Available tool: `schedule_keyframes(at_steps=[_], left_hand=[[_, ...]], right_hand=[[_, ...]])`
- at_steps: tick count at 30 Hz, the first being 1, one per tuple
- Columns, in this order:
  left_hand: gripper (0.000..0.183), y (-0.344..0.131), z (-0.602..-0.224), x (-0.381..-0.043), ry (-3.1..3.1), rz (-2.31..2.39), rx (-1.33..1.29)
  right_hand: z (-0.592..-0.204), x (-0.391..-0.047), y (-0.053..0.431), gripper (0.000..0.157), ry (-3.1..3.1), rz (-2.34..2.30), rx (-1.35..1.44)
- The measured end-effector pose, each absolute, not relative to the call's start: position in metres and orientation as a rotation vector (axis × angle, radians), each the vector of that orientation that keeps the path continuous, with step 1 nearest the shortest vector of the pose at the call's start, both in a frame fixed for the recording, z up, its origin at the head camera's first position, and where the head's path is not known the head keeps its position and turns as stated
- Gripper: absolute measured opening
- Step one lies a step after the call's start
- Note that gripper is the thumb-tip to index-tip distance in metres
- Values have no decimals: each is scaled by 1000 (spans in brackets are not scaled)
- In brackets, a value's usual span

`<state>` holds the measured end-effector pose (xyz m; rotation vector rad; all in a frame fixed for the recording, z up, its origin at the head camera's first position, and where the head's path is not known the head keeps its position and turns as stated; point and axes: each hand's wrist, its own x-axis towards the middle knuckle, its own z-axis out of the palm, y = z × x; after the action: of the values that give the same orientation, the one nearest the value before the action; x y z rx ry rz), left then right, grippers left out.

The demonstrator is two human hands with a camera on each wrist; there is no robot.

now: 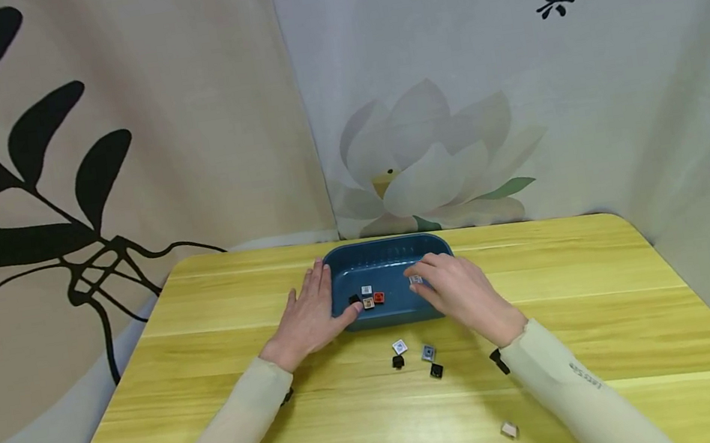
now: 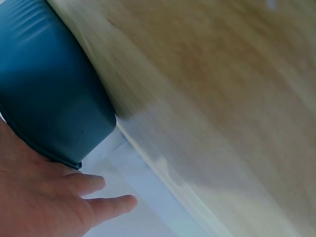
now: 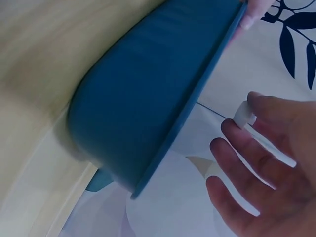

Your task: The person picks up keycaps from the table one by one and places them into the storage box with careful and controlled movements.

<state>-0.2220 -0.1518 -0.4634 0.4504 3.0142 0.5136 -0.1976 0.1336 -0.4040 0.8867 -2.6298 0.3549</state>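
Observation:
A dark blue tray [image 1: 402,312] sits near the back of the table. Along its left side rests my left hand [image 1: 308,320], fingers extended, its thumb over the near left rim. In the left wrist view that hand [image 2: 47,197] lies against the tray's edge. My right hand [image 1: 463,293] is over the tray's right part and pinches a small white keycap [image 3: 244,115] between thumb and index finger, above the rim. Inside the tray, toward the left, lie a white keycap [image 1: 367,290], a red one [image 1: 379,297], a whitish one [image 1: 369,303] and a black one [image 1: 354,299].
On the wooden table [image 1: 229,390] in front of the tray lie a white keycap [image 1: 400,347], a black keycap [image 1: 398,361], a grey-blue keycap [image 1: 428,353] and another black one [image 1: 436,370]. A pale keycap [image 1: 509,430] lies nearer, by the right forearm. Printed curtains hang behind.

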Motion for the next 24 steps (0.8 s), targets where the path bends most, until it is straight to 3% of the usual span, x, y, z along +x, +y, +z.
schedule_keyframes(at_steps=[24], left_hand=[[106, -151, -462, -221, 3011, 504, 453]], right_hand=[[-422, -247, 104, 24, -3060, 319, 794]])
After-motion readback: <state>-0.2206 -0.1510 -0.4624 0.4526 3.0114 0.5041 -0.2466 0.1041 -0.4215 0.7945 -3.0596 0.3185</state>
